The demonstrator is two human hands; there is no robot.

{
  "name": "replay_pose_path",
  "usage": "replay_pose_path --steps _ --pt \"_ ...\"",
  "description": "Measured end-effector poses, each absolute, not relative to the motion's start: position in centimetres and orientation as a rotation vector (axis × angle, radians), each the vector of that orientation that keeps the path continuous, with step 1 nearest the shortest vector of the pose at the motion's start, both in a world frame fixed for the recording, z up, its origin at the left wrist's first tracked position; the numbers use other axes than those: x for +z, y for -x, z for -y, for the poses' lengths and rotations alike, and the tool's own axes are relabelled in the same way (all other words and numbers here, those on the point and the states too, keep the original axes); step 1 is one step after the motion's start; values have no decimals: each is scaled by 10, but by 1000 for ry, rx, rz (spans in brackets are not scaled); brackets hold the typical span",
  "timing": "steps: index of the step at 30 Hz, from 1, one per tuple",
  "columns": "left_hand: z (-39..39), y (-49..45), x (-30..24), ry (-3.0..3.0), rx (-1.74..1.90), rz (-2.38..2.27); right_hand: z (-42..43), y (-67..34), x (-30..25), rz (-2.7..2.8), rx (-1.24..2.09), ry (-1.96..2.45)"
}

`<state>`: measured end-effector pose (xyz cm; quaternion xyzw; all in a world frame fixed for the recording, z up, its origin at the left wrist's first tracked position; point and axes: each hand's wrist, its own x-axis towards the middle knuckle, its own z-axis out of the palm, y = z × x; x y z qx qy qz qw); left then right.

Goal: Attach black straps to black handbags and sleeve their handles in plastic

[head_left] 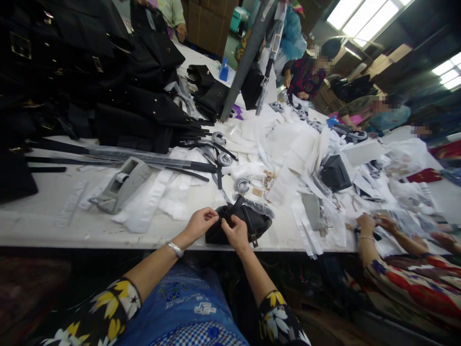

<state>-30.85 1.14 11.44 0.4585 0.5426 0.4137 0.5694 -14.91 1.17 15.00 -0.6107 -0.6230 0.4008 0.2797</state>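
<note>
Blue apron cloth (187, 307) lies nearest, and just beyond it the small black bag (261, 225) rests at the near edge of the tabletop (39, 211), probably so both my arms reach it without stretching. My right hand (236, 234) grasps the bag's upper side, thumb pressed down, which I judge steadies it for close fingerwork. My left hand (199, 225) meets it at the left end, fingertips drawn together; whether that grip has caught any of the bag, I cannot tell. Left of me, the grey tape dispenser (136, 181) stands apart, likely there to leave elbow room. Wrapped coils (242, 185) lie just beyond the bag, seemingly within easy reach. Black bags (126, 81) heap far left, while white sheets (295, 149) spread far right.
</note>
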Motion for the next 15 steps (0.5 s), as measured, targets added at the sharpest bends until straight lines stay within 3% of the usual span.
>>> replay_pose_path --steps 15 --pt "-7 302 124 -1289 917 -1428 -5 149 138 1690 980 1624"
